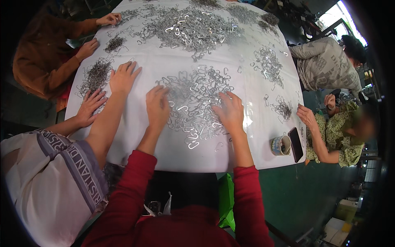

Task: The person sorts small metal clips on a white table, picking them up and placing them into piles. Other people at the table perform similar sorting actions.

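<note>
- The small hooks lie in a pile (199,92) on the white table (257,154), right between the person's two hands.
- The left hand (157,108) is at the left edge of the pile. Its fingers bend in, so I cannot tell if they pinch a hook or are empty.
- The right hand (231,113) is at the right edge of the pile. Its fingers are a bit apart, and the thumb points in at the hooks, away from the other fingers.
- From the left fingers, the pile is to the right. From the right fingers, it is to the left.
- One shiny hook (182,108) lies just to the right of the left hand. Its long way goes mostly side to side, and the left hand is nearer to it than the right.
- Most other hooks in the pile point every which way and lie on top of each other.
- A bigger heap (193,31) of hooks is farther off, past both hands.
- A cup (280,145) and a black phone (295,144) are well off to the right, near another person's hand (307,116).
</note>
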A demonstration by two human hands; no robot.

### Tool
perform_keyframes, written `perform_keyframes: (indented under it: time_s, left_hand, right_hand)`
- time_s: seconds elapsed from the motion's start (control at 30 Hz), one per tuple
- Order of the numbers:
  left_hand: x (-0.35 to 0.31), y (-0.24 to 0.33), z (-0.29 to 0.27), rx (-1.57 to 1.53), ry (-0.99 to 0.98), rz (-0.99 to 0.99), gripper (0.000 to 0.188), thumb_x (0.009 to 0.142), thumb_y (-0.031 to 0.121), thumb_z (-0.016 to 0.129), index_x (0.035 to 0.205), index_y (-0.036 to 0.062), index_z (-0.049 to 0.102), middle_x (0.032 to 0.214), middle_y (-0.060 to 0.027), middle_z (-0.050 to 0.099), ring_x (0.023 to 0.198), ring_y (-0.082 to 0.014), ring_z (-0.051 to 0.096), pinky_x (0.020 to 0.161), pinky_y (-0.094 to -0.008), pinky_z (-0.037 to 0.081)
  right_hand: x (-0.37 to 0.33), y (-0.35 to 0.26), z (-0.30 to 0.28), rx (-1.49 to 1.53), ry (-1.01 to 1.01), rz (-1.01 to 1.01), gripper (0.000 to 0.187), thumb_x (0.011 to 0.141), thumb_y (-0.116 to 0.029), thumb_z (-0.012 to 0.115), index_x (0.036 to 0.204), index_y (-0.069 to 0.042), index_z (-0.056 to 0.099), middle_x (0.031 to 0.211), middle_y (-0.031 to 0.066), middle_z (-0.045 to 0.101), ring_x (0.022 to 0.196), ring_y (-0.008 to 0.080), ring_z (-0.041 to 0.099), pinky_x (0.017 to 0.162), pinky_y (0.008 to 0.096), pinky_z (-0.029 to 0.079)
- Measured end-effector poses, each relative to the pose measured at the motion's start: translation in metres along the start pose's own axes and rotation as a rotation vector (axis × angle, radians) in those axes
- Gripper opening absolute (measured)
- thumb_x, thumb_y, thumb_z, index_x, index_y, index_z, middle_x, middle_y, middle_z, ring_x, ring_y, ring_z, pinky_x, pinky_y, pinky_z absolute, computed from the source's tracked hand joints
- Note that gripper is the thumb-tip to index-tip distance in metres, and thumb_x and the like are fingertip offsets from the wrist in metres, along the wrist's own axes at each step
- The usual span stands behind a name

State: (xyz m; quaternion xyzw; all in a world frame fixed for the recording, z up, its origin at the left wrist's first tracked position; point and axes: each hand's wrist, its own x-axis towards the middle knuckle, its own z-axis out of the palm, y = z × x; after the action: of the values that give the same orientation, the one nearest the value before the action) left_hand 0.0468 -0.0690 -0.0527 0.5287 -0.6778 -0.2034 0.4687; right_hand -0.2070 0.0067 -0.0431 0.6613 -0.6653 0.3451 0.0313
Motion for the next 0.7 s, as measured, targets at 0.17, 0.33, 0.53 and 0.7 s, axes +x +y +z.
perform_keyframes:
  time_s: [0.17,0.33,0.53,0.7]
  left_hand:
    - [0.000,-0.008,-0.002,-0.081,0.086,0.057,0.026,0.087,-0.007,0.052,0.108,0.0014,0.065,0.116,-0.0120,0.059,0.111,-0.0242,0.056,0.093,-0.0323,0.045]
    - [0.003,-0.009,-0.002,-0.218,0.081,-0.021,0.029,0.082,-0.009,0.053,0.106,0.0019,0.065,0.112,-0.0129,0.061,0.111,-0.0289,0.054,0.095,-0.0374,0.044]
    - [0.003,0.014,-0.010,-0.137,0.068,0.072,0.031,0.082,-0.007,0.054,0.110,0.0016,0.063,0.115,-0.0141,0.060,0.113,-0.0293,0.054,0.098,-0.0377,0.042]
    - [-0.028,0.070,-0.004,-0.530,-0.221,-0.032,0.033,0.095,0.006,0.051,0.128,-0.0007,0.054,0.129,-0.0157,0.053,0.121,-0.0275,0.052,0.103,-0.0379,0.041]
  right_hand:
    - [0.048,0.019,0.008,0.082,-0.097,0.156,0.018,0.078,-0.021,0.076,0.091,-0.009,0.072,0.099,0.0052,0.065,0.098,0.0273,0.058,0.082,0.0395,0.046]
    - [0.066,0.029,-0.025,0.588,-0.246,0.636,0.017,0.081,-0.015,0.075,0.092,-0.002,0.072,0.081,0.0044,0.068,0.068,0.0144,0.062,0.063,0.0299,0.048]
    - [0.058,-0.008,-0.054,0.854,-0.222,0.694,0.024,0.087,-0.012,0.070,0.107,0.001,0.067,0.083,0.0074,0.069,0.071,0.0141,0.066,0.063,0.0249,0.051]
    - [0.040,-0.058,-0.065,1.041,-0.221,0.666,0.021,0.089,-0.011,0.067,0.105,0.002,0.066,0.088,0.0102,0.070,0.074,0.0178,0.069,0.069,0.0267,0.054]
